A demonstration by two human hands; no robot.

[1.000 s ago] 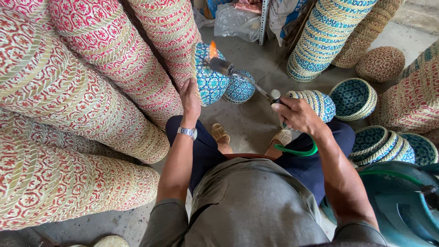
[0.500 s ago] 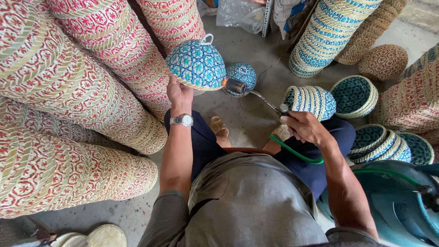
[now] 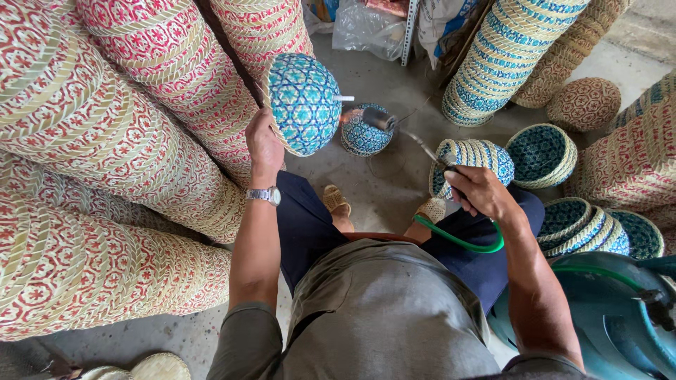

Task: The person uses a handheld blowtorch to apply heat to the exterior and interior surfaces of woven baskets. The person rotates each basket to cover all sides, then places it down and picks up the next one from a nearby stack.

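Above the knees, left hand (image 3: 263, 144) lifts blue-patterned woven basket (image 3: 304, 103) upside-down.

Floor gap (image 3: 394, 176) between basket stacks (image 3: 127, 141)

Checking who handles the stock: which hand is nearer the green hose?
Right. The right hand grips the torch just above the green hose; the left hand holds a blue basket across the lap.

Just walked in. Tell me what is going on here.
A seated person holds a blue patterned woven basket up by its rim in the left hand. The right hand grips a torch wand fed by a green hose, its nozzle pointing at the basket; no flame is visible. Stacks of red woven baskets lie to the left, blue ones to the right, beside a gas cylinder.
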